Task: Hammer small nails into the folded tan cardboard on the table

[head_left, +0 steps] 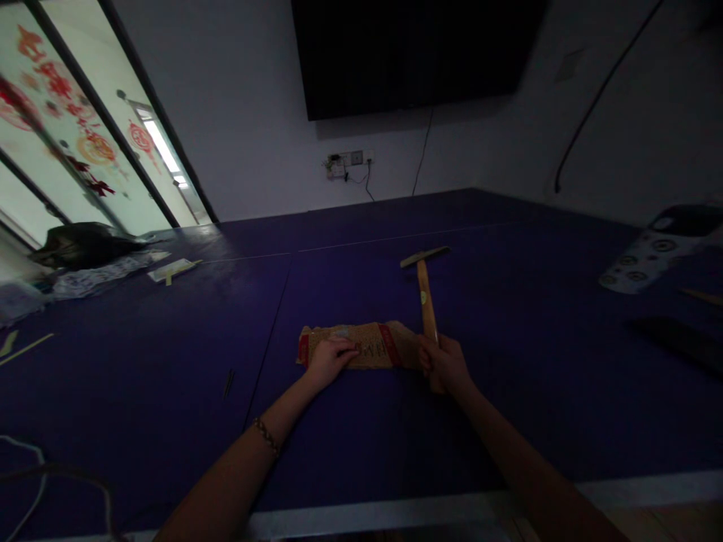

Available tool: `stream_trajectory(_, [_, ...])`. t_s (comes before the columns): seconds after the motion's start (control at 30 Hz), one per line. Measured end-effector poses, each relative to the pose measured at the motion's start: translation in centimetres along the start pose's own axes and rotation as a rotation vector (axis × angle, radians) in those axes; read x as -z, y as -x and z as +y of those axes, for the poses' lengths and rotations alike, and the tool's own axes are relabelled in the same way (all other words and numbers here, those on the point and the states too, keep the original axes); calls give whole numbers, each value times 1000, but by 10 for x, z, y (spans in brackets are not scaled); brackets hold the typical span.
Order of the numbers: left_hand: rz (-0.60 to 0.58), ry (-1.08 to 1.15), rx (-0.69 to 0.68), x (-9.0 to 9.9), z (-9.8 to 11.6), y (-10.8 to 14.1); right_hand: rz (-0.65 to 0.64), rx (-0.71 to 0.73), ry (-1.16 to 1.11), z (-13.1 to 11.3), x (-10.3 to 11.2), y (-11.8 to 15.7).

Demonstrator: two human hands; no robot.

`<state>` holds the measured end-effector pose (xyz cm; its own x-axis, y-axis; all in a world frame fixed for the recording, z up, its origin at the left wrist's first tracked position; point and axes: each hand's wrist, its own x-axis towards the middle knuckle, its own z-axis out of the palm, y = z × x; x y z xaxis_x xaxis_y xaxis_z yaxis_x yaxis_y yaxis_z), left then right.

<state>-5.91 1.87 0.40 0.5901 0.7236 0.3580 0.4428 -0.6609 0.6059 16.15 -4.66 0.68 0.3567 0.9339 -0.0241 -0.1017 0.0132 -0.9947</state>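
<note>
A flat tan packet with red bands [370, 348] lies on the dark blue table [350, 429] in front of me. On its left part rests my left hand [332, 360], its fingers pressed together; whatever they pinch is too small to name. My right hand [446, 363] is closed around the lower part of the wooden handle of a hammer [428, 301]. The hammer's head is raised away from me, beyond the packet's right end. My right hand is beside that right end.
A patterned box-like object [638, 260] and a dark flat object [675, 339] are at the right. Thin dark pieces [228, 384] lie left of the packet. A black bag [87, 245] sits far left, and a cable [42, 467] is at the near left.
</note>
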Motion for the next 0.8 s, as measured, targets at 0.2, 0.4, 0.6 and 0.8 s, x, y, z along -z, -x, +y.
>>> stream_trajectory(0.2, [-2, -28, 30, 3, 0, 0, -7, 8, -7, 1, 0, 0])
stream_trajectory(0.4, [27, -3, 36, 3, -6, 0, 12, -1, -13, -2, -1, 1])
stream_trajectory(0.6, [41, 53, 53, 0, -8, 2, 9, -6, -8, -5, -1, 2])
stream_trajectory(0.8, [113, 57, 98, -7, -6, 3, -4, 4, -2, -1, -1, 0])
